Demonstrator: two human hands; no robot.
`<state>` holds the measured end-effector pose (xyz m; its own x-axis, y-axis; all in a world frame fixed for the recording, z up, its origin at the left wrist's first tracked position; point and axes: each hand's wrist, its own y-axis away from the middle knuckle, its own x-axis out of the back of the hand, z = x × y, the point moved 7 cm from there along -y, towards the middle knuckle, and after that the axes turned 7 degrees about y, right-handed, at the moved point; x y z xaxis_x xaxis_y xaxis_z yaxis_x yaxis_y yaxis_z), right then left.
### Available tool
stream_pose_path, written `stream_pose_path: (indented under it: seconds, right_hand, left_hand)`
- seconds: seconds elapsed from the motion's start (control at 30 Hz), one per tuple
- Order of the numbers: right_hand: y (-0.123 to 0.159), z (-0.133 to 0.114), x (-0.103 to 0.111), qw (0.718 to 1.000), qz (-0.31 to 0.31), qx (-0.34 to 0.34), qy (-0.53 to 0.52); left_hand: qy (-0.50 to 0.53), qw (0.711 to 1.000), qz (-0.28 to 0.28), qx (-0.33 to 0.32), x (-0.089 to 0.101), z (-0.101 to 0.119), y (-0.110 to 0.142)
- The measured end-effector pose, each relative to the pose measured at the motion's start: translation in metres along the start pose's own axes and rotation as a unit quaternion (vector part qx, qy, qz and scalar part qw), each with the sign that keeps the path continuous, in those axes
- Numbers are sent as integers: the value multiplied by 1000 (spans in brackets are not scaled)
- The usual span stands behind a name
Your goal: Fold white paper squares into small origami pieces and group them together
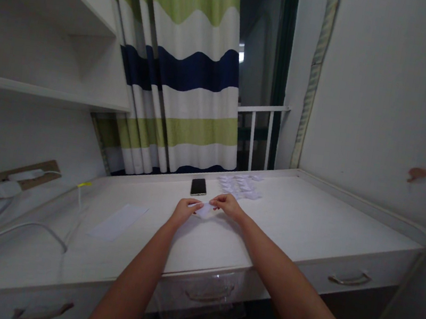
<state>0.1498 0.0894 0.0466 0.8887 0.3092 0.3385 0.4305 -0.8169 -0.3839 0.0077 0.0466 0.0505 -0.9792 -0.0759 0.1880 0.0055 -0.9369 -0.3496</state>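
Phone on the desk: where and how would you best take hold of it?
Probably by its two long edges, coming from above: the phone lies flat, dark face up, a short side towards the person, with small white pieces apart from it on the right.

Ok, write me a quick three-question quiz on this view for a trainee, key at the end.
1. True or false: only one hand grips the small white paper.
2. Which object lies beside the group of white folded pieces? A) a mug B) scissors C) a phone
3. Fill in: as the person sees it, the flat white sheet lies to the ___ of the phone.

Key: 1. False: left hand and right hand both hold it. 2. C. 3. left.
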Motion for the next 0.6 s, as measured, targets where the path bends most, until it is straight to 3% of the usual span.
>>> stream_pose_path:
  seconds: [0.27,0.6]
  right_hand:
    - [0,0,1,1000,-13,-5,15]
    - [3,-6,3,1000,-5,-13,-11]
  left_hand:
    - [-10,1000,-13,-1,-2,-1,-1]
    - [16,1000,16,4,4,-3,-3]
